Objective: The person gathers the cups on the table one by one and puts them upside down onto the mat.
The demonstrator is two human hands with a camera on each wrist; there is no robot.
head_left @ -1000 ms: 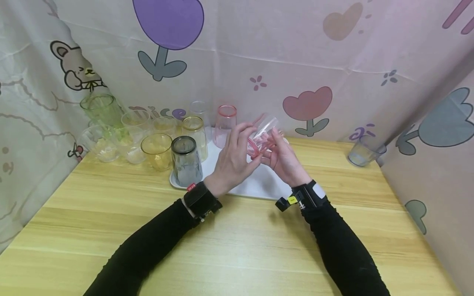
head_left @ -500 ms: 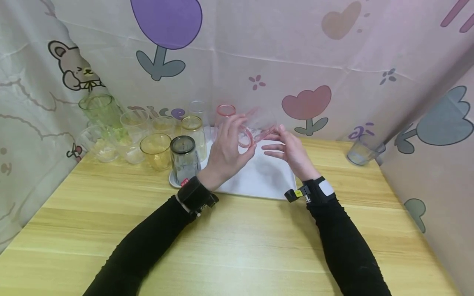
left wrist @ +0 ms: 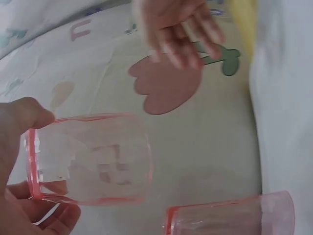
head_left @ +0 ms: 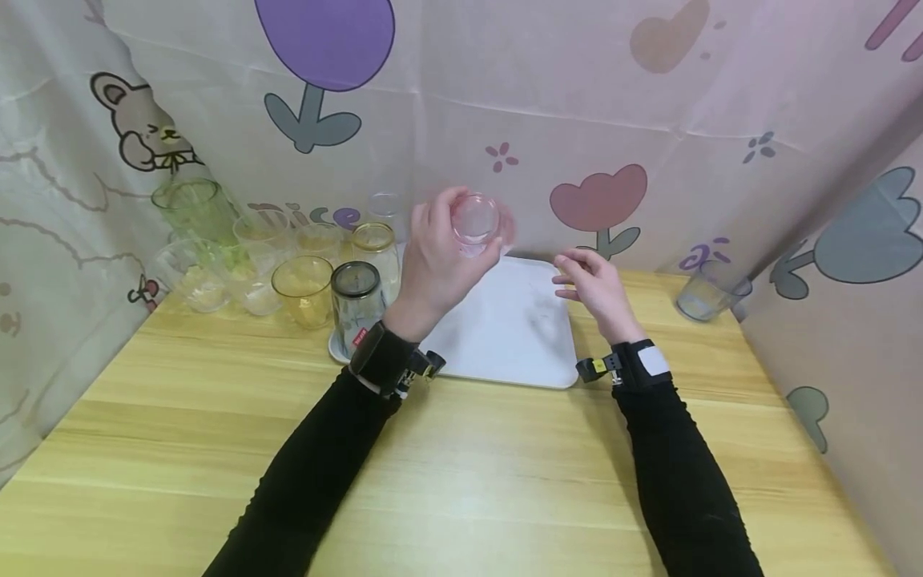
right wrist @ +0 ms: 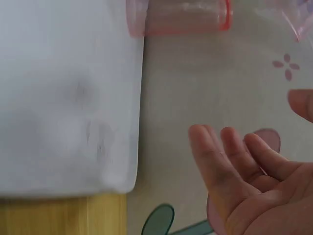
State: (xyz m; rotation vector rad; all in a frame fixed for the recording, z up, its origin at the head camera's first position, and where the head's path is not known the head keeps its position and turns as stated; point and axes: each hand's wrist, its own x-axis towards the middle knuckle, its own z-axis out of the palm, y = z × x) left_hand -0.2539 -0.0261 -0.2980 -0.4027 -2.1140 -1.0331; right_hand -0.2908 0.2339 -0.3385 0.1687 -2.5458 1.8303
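My left hand holds a pink clear drinking glass, lifted above the back of a white tray. In the left wrist view, thumb and fingers pinch the glass at its thick red-edged end. A second pink glass stands at the tray's back edge; in the head view, the left hand and the held glass hide it. My right hand hovers over the tray's right side, fingers loosely bent with nothing in them. On the tray's left part are a grey glass and a tall yellow-rimmed glass.
Left of the tray cluster a wide amber glass, a tall green glass and several clear cups. A bluish glass sits at the table's back right. A printed curtain hangs close behind.
The right hand has let go of the pink glass and drawn back to the right. The left hand has raised and turned the glass, moving it slightly back.
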